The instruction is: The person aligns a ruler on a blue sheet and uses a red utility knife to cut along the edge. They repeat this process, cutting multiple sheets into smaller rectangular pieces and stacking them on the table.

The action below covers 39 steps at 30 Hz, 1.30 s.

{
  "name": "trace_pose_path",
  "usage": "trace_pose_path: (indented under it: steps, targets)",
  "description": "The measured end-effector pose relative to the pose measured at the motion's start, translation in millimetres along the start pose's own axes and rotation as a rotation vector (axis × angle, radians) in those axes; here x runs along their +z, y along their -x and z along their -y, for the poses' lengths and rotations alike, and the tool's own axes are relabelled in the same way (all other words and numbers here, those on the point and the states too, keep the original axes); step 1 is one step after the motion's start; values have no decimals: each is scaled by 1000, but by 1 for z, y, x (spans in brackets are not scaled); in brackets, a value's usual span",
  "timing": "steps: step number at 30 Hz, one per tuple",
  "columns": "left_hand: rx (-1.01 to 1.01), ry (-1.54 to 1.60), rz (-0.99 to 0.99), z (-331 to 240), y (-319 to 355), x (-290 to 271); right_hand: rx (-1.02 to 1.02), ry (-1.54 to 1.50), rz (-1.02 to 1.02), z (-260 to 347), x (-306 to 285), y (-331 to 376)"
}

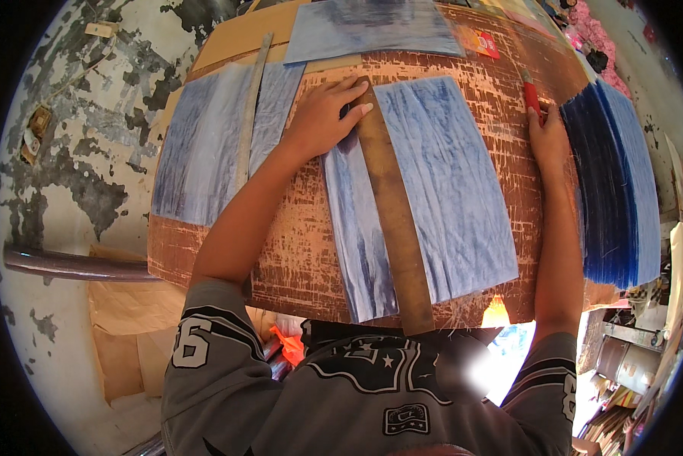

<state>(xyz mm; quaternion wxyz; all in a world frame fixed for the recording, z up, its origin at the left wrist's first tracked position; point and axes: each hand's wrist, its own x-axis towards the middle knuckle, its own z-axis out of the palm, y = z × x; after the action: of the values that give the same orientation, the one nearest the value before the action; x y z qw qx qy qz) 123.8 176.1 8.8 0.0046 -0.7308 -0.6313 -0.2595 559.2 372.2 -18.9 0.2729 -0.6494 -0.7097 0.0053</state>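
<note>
My left hand (328,114) grips the far end of a wide brown straightedge (393,205), thumb and fingers pressed around it. The straightedge lies lengthwise across a stack of blue-and-white streaky plastic sheets (455,182) and reaches past their near edge. To the right, my right hand (548,144) is closed around a red-handled knife (532,97), its tip pointing away from me. The knife is apart from the sheets, over the worn brown tabletop (280,266).
A narrow metal ruler (251,114) rests on another blue sheet stack (201,144) at left. More bluish sheets (375,30) lie at the far edge beside a red-and-yellow card (484,43). A tall dark-blue stack (603,182) stands at right. A peeling wall (75,152) is at left.
</note>
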Motion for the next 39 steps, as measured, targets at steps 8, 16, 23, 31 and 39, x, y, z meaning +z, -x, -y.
trace_pose_path:
  steps: [8,16,23,31,39]
  targets:
    - [-14,20,4,-8,-2,-5,-41,-41,-25,1,-1,2]
    - [15,45,-4,0,-3,-1,-40,-44,-22,2,-3,4]
    - [-8,31,15,-1,-2,-1,-33,-20,10,7,-7,5]
    - [-9,62,18,-4,-4,-3,-19,-11,-2,4,-4,3]
    - [-3,19,8,-7,-3,-5,-15,0,8,6,-5,3]
